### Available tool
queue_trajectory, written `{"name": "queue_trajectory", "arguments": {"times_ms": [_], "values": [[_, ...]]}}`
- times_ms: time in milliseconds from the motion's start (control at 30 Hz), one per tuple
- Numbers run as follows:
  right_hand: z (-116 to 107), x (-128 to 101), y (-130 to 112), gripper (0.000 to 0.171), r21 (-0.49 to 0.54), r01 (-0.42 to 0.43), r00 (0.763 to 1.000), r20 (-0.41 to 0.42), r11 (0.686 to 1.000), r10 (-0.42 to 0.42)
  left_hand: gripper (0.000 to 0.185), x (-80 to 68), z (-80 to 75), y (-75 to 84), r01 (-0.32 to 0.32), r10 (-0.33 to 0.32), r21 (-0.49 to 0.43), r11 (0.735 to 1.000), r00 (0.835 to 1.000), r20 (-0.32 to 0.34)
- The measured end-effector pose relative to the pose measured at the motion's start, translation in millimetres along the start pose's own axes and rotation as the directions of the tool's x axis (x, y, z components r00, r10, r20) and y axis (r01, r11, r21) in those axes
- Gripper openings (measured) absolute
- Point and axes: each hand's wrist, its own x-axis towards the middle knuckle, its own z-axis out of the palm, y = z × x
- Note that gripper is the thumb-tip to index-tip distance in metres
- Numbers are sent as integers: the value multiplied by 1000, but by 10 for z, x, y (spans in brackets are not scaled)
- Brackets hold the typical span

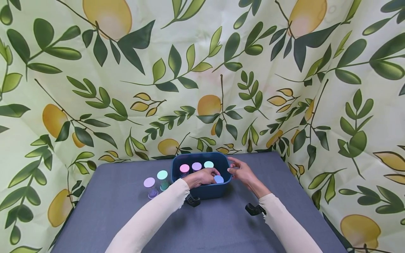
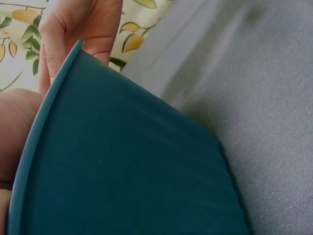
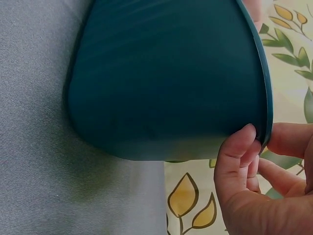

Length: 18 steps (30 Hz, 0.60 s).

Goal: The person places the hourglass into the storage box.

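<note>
From the head view I see a dark teal tub [image 1: 202, 191] sitting on a grey worktop [image 1: 126, 218], with a lemon-print cloth [image 1: 202, 70] draped behind. My left hand [image 1: 202, 176] reaches over the tub's near rim, fingers curled around a blue-capped jar [image 1: 218, 179] inside it. My right hand [image 1: 241, 172] rests at the tub's right rim, thumb and fingers pinching the edge. Three more jars with pink, lilac and mint caps stand at the back of the tub; a lilac jar [image 1: 150, 187] and a green jar [image 1: 162, 180] stand on the worktop just left of it. The left wrist view shows mostly the tub's outer wall [image 2: 132, 171], with the right hand beyond its rim. The right wrist view shows the thumb [image 3: 237, 152] pressed against the tub's wall at the rim. I judge the step goes best with the right hand steadying the tub while the left handles the jar upright, clear of its neighbours.
</note>
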Motion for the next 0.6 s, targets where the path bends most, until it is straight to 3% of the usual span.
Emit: {"name": "queue_trajectory", "arguments": {"times_ms": [233, 600], "values": [[20, -227, -260, 56, -15, 15, 1000, 19, 1000, -14, 24, -15, 7, -7, -11, 11, 30, 999, 1000, 6], [16, -2, 17, 55, -3, 15, 1000, -12, 1000, -15, 30, -44, -4, 10, -2, -1, 59, 998, 999, 38]]}}
